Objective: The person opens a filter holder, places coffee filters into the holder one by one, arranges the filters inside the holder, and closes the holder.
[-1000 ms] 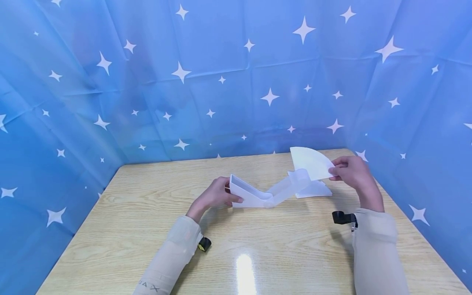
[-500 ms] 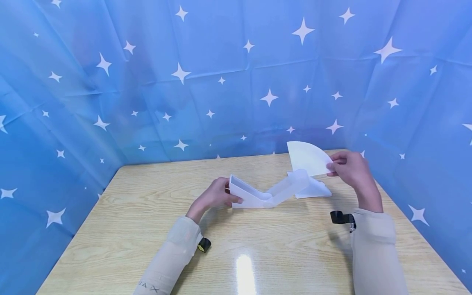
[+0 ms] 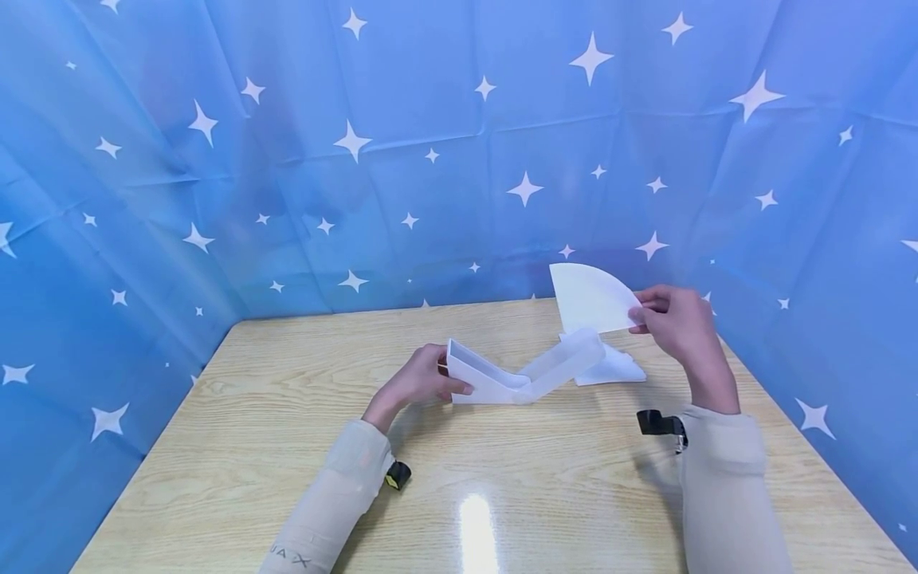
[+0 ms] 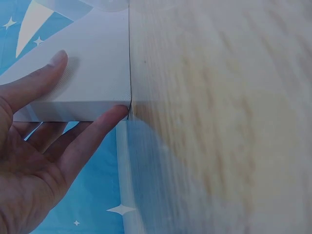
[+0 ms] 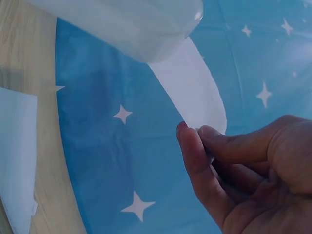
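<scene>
Backdrop: blue cloth with white stars, folded creases, along the left, far and right edges of the desk.

Desk: pale wood grain, rounded far corners; a bright reflection toward the near edge.

Left sleeve: off-white, dark lettering, reaching in over the near edge.

Left camera: small, black, at the cuff.

Left hand: gripping the left end of the box, thumb flat on its near face, a fingertip on the end face low by the desk.

Box: white, open-topped, sides sloping down to the right; stands on the desk, nearer the far edge than the near one.

Lid: translucent, joined to the box's right end, swung open, slanting up toward the far right corner.

Filter: one white paper fan, raised near the far edge, above and partly behind the lid.

Loose paper: white, on the desk behind the lid, toward the far right corner; layers not countable.

Right hand: pinching the filter's right corner between thumb and fingers.

Right camera: black.

Right sleeve: off-white, beside the right edge.
</scene>
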`<state>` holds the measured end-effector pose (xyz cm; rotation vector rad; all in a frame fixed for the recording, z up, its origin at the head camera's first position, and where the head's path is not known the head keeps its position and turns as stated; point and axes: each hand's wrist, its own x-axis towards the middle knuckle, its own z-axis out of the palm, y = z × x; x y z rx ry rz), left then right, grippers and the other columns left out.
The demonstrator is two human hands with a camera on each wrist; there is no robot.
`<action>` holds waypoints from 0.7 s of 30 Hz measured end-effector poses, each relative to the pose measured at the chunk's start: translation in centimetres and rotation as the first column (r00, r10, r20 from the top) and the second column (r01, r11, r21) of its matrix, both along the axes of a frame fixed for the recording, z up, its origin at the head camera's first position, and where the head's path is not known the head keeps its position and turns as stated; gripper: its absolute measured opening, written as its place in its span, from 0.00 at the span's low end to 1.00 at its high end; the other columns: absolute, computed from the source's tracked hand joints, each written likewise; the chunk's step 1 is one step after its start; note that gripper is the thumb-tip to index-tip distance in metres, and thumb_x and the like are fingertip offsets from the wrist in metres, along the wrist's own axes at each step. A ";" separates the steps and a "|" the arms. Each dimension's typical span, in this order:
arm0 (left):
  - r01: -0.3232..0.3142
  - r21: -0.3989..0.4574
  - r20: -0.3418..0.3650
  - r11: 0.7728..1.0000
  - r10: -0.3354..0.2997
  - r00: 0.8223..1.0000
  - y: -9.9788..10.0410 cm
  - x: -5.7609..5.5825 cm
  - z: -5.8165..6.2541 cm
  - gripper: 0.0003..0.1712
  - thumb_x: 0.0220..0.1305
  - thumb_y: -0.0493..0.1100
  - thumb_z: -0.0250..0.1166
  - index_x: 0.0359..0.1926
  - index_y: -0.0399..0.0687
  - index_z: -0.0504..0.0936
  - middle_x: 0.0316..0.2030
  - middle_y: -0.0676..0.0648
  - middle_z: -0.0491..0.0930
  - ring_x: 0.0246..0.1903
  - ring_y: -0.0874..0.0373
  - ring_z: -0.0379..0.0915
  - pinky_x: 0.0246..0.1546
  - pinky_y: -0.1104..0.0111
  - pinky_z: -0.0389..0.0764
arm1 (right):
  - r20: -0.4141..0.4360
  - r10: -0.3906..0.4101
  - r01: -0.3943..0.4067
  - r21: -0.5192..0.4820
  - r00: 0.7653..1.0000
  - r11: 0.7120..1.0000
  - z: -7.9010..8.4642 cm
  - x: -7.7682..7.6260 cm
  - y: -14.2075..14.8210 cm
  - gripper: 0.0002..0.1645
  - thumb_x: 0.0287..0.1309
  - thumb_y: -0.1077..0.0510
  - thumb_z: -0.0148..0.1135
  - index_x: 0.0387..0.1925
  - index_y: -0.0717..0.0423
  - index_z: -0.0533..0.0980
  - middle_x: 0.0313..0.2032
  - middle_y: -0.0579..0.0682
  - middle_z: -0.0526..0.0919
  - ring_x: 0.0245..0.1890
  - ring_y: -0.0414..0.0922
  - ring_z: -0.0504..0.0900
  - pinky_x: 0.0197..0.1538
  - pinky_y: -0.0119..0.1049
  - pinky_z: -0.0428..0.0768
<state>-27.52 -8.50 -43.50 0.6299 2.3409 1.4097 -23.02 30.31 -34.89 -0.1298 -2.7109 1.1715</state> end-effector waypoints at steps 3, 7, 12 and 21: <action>-0.005 -0.001 0.001 1.000 0.005 1.000 0.0 0.0 0.0 0.25 0.58 0.37 0.78 0.57 0.46 0.83 0.50 0.41 0.87 0.39 0.54 0.83 0.34 0.53 0.90 | -0.019 0.004 -0.004 -0.008 1.000 1.000 0.4 0.2 -0.5 0.22 0.74 0.58 0.60 0.60 0.69 0.76 0.51 0.71 0.85 0.28 0.31 0.87 0.35 0.21 0.81; -0.006 -0.001 0.004 1.000 0.006 1.000 0.0 0.0 0.1 0.25 0.58 0.37 0.78 0.57 0.46 0.83 0.50 0.41 0.87 0.39 0.54 0.83 0.34 0.53 0.90 | -0.039 0.019 -0.020 -0.037 0.999 0.999 0.9 0.2 -1.4 0.21 0.73 0.59 0.60 0.60 0.70 0.76 0.51 0.72 0.85 0.27 0.29 0.86 0.34 0.21 0.83; -0.007 -0.003 -0.008 1.000 0.007 1.000 0.0 0.0 0.1 0.25 0.58 0.36 0.78 0.57 0.46 0.83 0.49 0.42 0.87 0.40 0.54 0.84 0.34 0.52 0.90 | -0.059 0.024 -0.026 -0.043 0.998 0.999 1.1 0.3 -2.4 0.20 0.73 0.59 0.61 0.60 0.68 0.77 0.51 0.71 0.85 0.27 0.28 0.85 0.34 0.22 0.84; -0.013 -0.001 0.006 1.000 0.013 1.000 0.1 0.0 -0.1 0.26 0.57 0.36 0.78 0.57 0.47 0.83 0.50 0.42 0.87 0.40 0.53 0.84 0.35 0.51 0.90 | -0.125 0.027 -0.031 -0.033 0.992 0.999 1.5 0.7 -3.9 0.19 0.72 0.60 0.62 0.58 0.67 0.79 0.47 0.68 0.88 0.28 0.30 0.86 0.34 0.20 0.83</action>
